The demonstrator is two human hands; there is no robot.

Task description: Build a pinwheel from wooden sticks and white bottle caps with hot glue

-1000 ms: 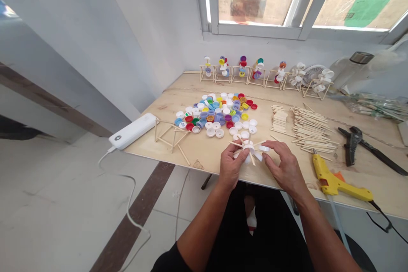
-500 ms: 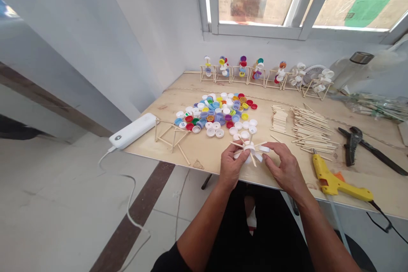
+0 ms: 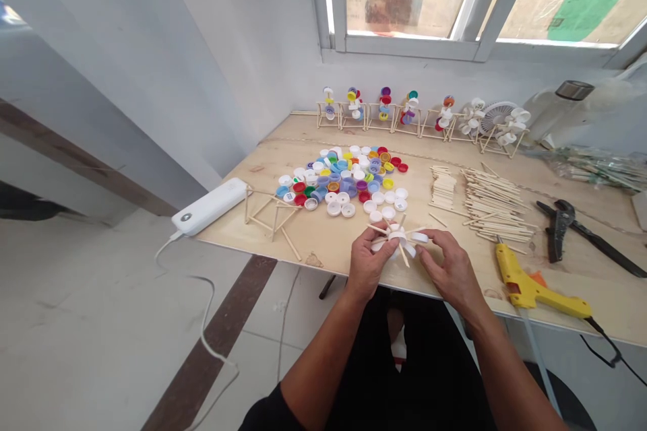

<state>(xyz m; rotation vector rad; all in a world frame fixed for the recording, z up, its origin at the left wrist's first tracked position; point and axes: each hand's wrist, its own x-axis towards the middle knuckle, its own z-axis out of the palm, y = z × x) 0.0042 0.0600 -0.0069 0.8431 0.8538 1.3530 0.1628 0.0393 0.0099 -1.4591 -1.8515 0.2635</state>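
My left hand (image 3: 366,265) is closed around a small wheel of white bottle caps and wooden sticks, thumb against its hub (image 3: 397,237). Several sticks fan out from this hub, some with bare ends and some carrying white caps. On the wheel's right side, the fingertips of my right hand (image 3: 452,264) pinch a white bottle cap (image 3: 419,238) at a stick's end. Both hands are just above the table's front edge. My palm hides part of the wheel's left side.
Mixed bottle caps (image 3: 346,182) lie beyond my hands. To the right are cut sticks (image 3: 493,205), a yellow glue gun (image 3: 530,289) and black-handled cutters (image 3: 561,229). A stick frame (image 3: 275,215) and white power strip (image 3: 212,205) sit left. Finished-looking cap wheels (image 3: 385,104) line the wall.
The wheel has turned slightly in my fingers, its sticks shifting a little. Both hands keep nearly the same place and the same hold.
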